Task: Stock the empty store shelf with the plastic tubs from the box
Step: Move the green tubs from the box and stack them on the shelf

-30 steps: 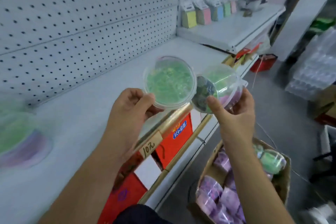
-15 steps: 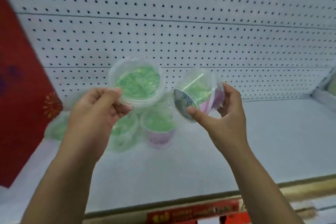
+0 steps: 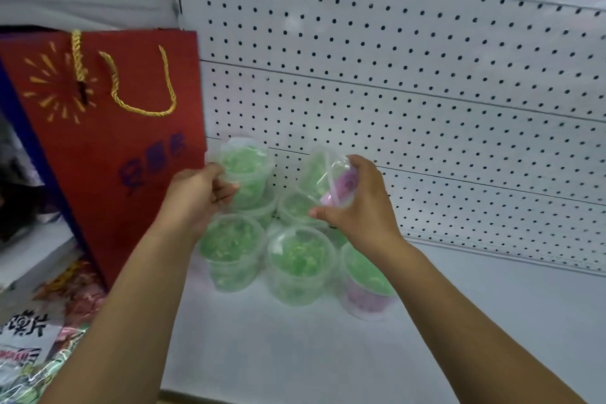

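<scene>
My left hand (image 3: 200,193) grips a clear plastic tub (image 3: 244,170) of green filling, held roughly upright above the back-left tubs on the shelf. My right hand (image 3: 357,207) holds a second tub (image 3: 328,179), tilted on its side, green inside with a pink label. Below both hands, several matching tubs stand grouped on the white shelf (image 3: 328,354): one at front left (image 3: 231,252), one at front centre (image 3: 300,264), one with a pink label at front right (image 3: 367,285). More tubs behind are partly hidden by my hands. The box is out of view.
A red paper gift bag (image 3: 108,128) with gold rope handles stands just left of the tubs. White pegboard (image 3: 426,108) backs the shelf. Packaged goods (image 3: 36,331) lie at lower left. The shelf surface stretches right and toward me from the tubs.
The view swung left from the aisle and box to the shelf's left end. Both hands carried their tubs down and forward over the standing tubs; the right tub tipped further.
</scene>
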`<move>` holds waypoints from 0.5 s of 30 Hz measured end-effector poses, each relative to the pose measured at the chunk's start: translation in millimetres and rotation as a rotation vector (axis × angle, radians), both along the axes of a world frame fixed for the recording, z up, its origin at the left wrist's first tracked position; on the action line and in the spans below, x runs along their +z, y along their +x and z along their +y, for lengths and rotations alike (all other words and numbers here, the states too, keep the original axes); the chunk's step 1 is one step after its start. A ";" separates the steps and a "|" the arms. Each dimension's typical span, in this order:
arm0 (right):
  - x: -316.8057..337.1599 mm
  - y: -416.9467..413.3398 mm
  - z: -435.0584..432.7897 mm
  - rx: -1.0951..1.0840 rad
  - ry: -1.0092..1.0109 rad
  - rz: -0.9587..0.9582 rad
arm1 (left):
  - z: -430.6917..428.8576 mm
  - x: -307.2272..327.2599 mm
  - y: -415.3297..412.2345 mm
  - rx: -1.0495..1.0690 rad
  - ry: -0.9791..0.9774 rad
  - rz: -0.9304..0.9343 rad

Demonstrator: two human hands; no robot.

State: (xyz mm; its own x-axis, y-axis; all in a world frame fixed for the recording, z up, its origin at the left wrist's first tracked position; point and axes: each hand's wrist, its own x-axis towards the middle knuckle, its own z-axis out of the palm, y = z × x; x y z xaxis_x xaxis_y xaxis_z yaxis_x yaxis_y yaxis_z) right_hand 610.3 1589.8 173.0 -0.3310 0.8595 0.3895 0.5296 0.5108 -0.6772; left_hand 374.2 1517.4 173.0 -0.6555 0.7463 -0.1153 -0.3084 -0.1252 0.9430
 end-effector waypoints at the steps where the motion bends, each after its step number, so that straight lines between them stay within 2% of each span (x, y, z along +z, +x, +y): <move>1: -1.8 -3.2 4.2 0.006 0.036 -0.041 | 3.8 -1.5 -2.0 -0.003 -0.014 0.003; 8: -19.6 -21.9 18.0 0.069 0.243 -0.204 | 20.9 -13.2 -11.0 -0.011 -0.083 -0.004; 15: -35.9 -27.6 22.0 0.108 0.483 -0.248 | 29.1 -22.8 -17.9 -0.025 -0.064 0.040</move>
